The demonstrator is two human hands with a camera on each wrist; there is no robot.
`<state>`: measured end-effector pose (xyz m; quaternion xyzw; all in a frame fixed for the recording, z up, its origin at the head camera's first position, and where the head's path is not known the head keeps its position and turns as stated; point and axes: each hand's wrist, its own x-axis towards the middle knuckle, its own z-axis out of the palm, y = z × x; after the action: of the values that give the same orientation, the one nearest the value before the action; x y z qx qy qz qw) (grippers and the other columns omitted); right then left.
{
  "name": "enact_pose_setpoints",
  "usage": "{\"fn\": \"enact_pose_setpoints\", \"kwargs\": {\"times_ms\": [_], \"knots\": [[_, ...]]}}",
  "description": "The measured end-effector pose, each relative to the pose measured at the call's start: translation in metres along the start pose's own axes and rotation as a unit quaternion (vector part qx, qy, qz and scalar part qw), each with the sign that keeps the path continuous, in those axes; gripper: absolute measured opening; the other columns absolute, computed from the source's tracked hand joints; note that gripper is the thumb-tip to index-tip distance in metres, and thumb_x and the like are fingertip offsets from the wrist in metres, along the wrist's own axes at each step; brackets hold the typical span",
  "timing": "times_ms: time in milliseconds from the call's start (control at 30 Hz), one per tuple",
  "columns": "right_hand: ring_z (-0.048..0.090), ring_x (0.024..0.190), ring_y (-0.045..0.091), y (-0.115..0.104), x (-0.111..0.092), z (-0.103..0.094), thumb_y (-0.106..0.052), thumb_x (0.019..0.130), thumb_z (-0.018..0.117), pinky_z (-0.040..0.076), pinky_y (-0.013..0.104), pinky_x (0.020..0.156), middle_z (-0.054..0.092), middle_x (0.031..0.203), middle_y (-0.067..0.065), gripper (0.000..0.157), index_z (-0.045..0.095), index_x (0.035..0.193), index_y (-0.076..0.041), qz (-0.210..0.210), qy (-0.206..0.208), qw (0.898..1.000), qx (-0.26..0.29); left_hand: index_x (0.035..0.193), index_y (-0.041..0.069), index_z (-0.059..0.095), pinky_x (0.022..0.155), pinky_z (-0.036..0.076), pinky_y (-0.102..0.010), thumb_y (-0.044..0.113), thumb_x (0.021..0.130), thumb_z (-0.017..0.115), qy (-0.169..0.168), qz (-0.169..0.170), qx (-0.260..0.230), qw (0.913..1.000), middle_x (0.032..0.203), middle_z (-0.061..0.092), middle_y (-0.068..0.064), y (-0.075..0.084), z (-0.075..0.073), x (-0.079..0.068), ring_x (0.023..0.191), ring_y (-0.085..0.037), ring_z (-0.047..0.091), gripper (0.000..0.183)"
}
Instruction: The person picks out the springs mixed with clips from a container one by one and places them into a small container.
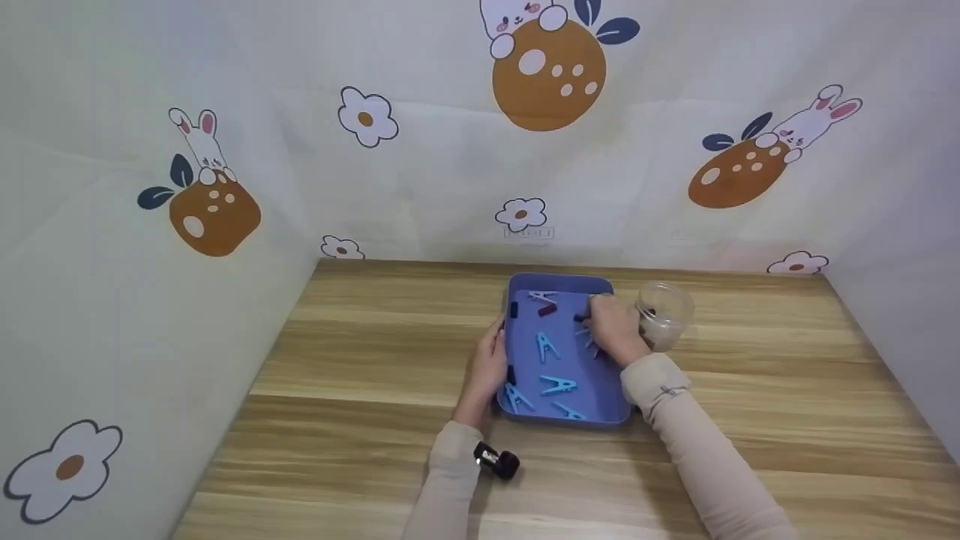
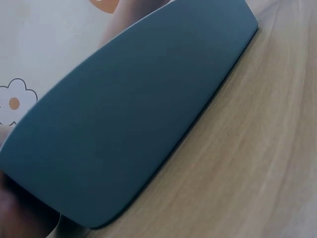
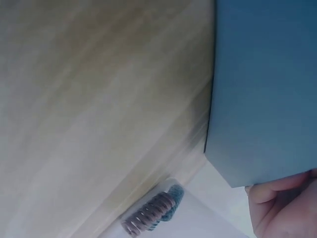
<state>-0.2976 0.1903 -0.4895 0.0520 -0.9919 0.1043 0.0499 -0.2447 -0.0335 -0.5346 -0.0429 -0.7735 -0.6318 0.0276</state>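
A blue tray (image 1: 559, 283) lies on the table with several light blue clothespins (image 1: 559, 385) in it. A pale clothespin (image 1: 541, 296), a dark red piece (image 1: 547, 309) and small black pieces (image 1: 514, 310) are spread along its floor. My left hand (image 1: 489, 364) grips the tray's left wall, with the wall's outer face filling the left wrist view. Over the far right part of the tray, my right hand (image 1: 615, 326) reaches in with fingers bent; a dark piece (image 1: 579, 319) shows beside its fingertips. I cannot tell whether the fingers hold anything.
Just right of the tray and right hand stands a clear round tub (image 1: 675, 307); the right wrist view shows a brown coiled piece (image 3: 148, 213) and a teal coiled piece (image 3: 173, 201) in it. Behind the wooden table (image 1: 375, 337) hangs a printed cloth (image 1: 435, 172).
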Motion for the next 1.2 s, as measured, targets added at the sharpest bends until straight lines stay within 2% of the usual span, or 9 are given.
{"fn": "enact_pose_setpoints", "kwargs": {"times_ms": [267, 467, 600, 733, 967, 1200], "knots": [[0.073, 0.087, 0.039, 0.003, -0.008, 0.001, -0.012, 0.094, 0.077, 0.062, 0.058, 0.074, 0.076, 0.098, 0.02, 0.011, 0.078, 0.095, -0.001, -0.013, 0.023, 0.997, 0.075, 0.159, 0.0, 0.043, 0.129, 0.029, -0.053, 0.009, 0.114, 0.035, -0.002, -0.007, 0.016, 0.9998, 0.163, 0.043, -0.023, -0.002, 0.002, -0.003, 0.153, -0.041, 0.038, 0.046], [0.074, 0.085, 0.033, 0.0, -0.011, -0.004, -0.012, 0.097, 0.074, 0.062, 0.054, 0.075, 0.078, 0.1, 0.019, 0.016, 0.078, 0.105, 0.002, -0.002, 0.003, 0.992, 0.128, 0.161, 0.002, 0.041, 0.13, 0.028, -0.051, 0.011, 0.115, 0.034, -0.002, -0.03, 0.001, 0.9995, 0.165, 0.041, -0.02, -0.001, 0.001, -0.004, 0.155, -0.039, 0.036, 0.047], [0.072, 0.081, 0.028, -0.001, -0.015, -0.009, -0.011, 0.099, 0.072, 0.063, 0.049, 0.073, 0.076, 0.098, 0.019, 0.018, 0.075, 0.108, 0.004, 0.004, -0.011, 0.988, 0.156, 0.16, 0.002, 0.042, 0.13, 0.027, -0.051, 0.012, 0.115, 0.035, -0.001, -0.031, 0.003, 0.9995, 0.165, 0.041, -0.02, -0.001, 0.001, -0.004, 0.155, -0.039, 0.036, 0.047], [0.073, 0.082, 0.028, -0.001, -0.018, -0.014, -0.011, 0.101, 0.07, 0.064, 0.045, 0.073, 0.075, 0.101, 0.021, 0.018, 0.073, 0.109, 0.005, 0.006, -0.018, 0.982, 0.186, 0.16, 0.002, 0.043, 0.13, 0.027, -0.051, 0.012, 0.115, 0.036, 0.003, -0.025, 0.013, 0.9996, 0.164, 0.042, -0.02, -0.001, 0.001, -0.003, 0.154, -0.039, 0.036, 0.047], [0.072, 0.087, 0.032, 0.001, -0.021, -0.02, -0.007, 0.101, 0.067, 0.062, 0.047, 0.077, 0.074, 0.102, 0.023, 0.016, 0.07, 0.108, 0.008, -0.001, -0.017, 0.973, 0.23, 0.154, -0.01, 0.044, 0.128, 0.03, -0.055, 0.005, 0.113, 0.037, 0.003, 0.032, 0.028, 0.9991, 0.159, 0.044, -0.03, -0.003, 0.0, 0.0, 0.151, -0.046, 0.038, 0.045], [0.07, 0.094, 0.033, 0.002, -0.025, -0.024, -0.008, 0.103, 0.067, 0.061, 0.049, 0.083, 0.073, 0.107, 0.024, 0.018, 0.069, 0.111, 0.008, 0.002, -0.01, 0.967, 0.256, 0.158, -0.005, 0.042, 0.129, 0.028, -0.053, 0.008, 0.114, 0.035, -0.002, 0.006, 0.009, 0.9999, 0.162, 0.042, -0.027, 0.0, -0.001, 0.001, 0.153, -0.043, 0.036, 0.046]]}}
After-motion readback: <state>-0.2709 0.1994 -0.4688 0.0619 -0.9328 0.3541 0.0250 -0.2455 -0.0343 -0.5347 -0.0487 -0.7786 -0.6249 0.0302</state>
